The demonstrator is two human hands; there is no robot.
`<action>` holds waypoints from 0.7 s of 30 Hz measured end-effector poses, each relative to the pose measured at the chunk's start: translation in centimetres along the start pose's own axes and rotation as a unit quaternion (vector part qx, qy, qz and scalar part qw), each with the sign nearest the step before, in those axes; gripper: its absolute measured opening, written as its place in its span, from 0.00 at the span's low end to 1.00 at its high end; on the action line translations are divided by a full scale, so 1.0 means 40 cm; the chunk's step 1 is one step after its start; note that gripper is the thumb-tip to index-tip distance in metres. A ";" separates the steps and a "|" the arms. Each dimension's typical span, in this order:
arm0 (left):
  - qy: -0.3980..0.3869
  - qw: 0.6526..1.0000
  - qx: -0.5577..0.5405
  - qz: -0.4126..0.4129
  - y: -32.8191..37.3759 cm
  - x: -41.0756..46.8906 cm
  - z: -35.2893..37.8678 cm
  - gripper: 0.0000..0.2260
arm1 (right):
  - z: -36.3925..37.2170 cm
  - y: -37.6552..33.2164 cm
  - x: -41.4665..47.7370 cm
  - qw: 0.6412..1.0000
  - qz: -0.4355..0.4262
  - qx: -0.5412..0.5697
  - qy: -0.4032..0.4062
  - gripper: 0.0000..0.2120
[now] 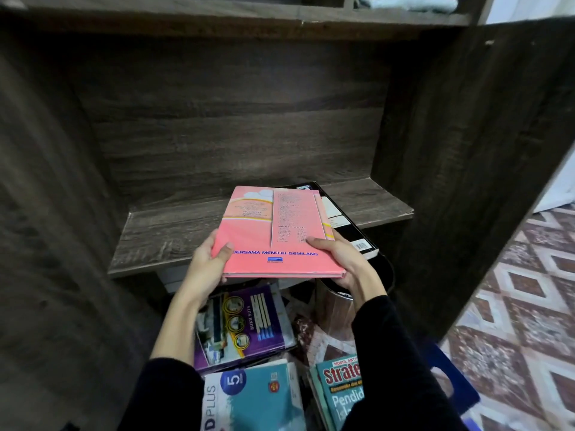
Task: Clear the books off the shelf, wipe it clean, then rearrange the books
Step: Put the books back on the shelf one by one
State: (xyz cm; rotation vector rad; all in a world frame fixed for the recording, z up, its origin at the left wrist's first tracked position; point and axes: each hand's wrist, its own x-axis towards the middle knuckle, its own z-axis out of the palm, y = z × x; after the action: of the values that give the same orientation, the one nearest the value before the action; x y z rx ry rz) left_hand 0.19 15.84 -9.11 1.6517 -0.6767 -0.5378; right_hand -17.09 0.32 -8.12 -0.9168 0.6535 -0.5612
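Observation:
A pink hardcover book [273, 241] lies flat over the front edge of the dark wooden shelf [161, 234], on top of a black book [351, 225] and another pink one beneath it. My left hand [208, 262] grips the pink book's near left corner, thumb on the cover. My right hand [339, 259] grips its near right corner, thumb on top and fingers under. Below the shelf lie a purple book [249, 325], a teal book [261, 399] and a green book [342, 390].
Tall wooden side panels [466, 150] close in the shelf on both sides. A light blue cloth [407, 3] sits on the upper shelf. A blue plastic item [454, 377] stands at lower right on the patterned floor [529, 306].

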 end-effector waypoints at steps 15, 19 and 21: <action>0.116 0.984 0.130 0.036 0.073 -0.029 -0.216 0.21 | 0.278 0.003 -0.052 0.944 -0.300 -0.111 -0.083 0.42; 0.171 0.962 0.202 0.071 0.165 -0.001 -0.297 0.25 | 0.386 0.065 -0.070 0.880 -0.425 -0.206 -0.048 0.42; 0.179 0.963 0.155 0.126 0.240 0.003 -0.318 0.27 | 0.439 0.113 -0.069 0.825 -0.494 -0.275 0.000 0.39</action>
State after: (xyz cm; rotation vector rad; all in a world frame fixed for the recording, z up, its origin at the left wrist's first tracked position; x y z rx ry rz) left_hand 7.55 23.69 2.64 1.8555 -0.7110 0.0587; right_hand -5.59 13.82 -3.40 -1.8227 0.2827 -1.3340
